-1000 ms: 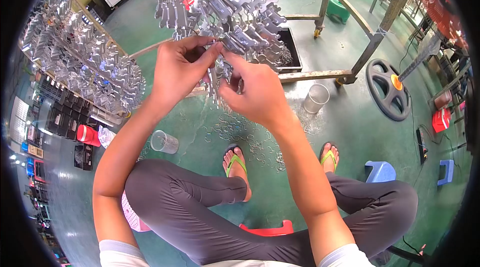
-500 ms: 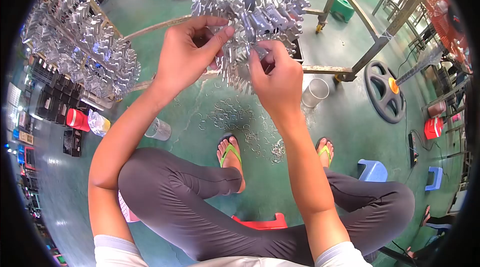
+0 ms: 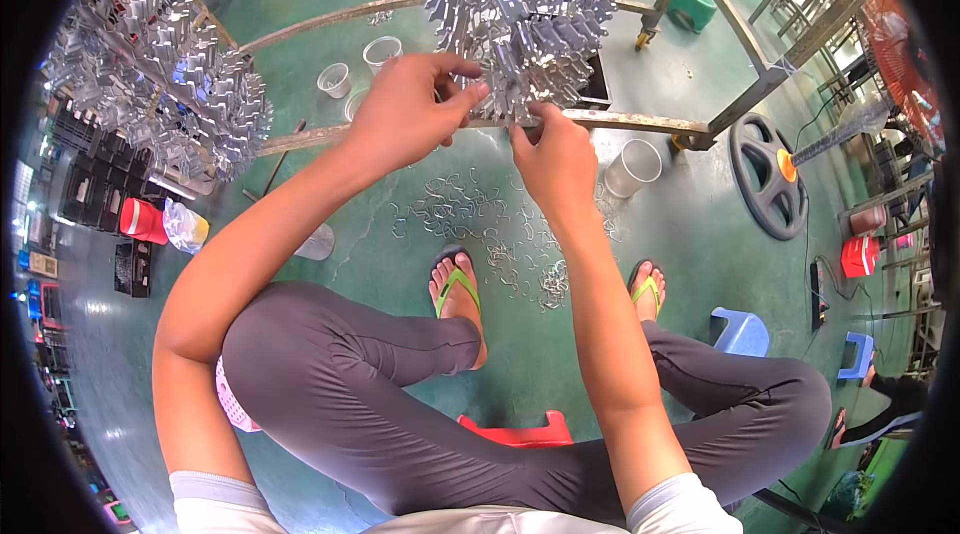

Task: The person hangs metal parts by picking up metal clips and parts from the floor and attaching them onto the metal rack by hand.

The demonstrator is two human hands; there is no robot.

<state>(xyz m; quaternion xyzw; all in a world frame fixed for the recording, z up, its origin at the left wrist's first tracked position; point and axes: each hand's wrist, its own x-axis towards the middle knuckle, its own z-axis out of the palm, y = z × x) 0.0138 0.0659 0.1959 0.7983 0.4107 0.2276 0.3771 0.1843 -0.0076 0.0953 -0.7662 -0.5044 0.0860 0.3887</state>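
A hanging cluster of shiny metal brackets (image 3: 530, 19) in stacked tiers fills the top centre. At its lower left edge is my left hand (image 3: 415, 119), thumb and forefinger bent toward each other against the metal. My right hand (image 3: 560, 159) is just under the lowest brackets, its thumb and forefinger pinched together. Whatever small piece either set of fingers grips is too hard to tell from the metal behind. Many small curved metal pieces (image 3: 455, 209) lie scattered on the green floor below, with a denser pile (image 3: 552, 286) between my feet.
A metal frame bar (image 3: 640, 121) runs across behind my hands. Clear plastic cups (image 3: 633, 169) stand on the floor on both sides. Another bracket cluster (image 3: 160, 84) hangs at left. A black handwheel-like base (image 3: 768, 179), a blue stool (image 3: 741, 332) and a red stool (image 3: 515, 430) are nearby.
Both hands have shifted slightly lower on the cluster, toward its bottom edge. The cluster looks narrower on its left side, and more cups show behind my left hand as the view shifts.
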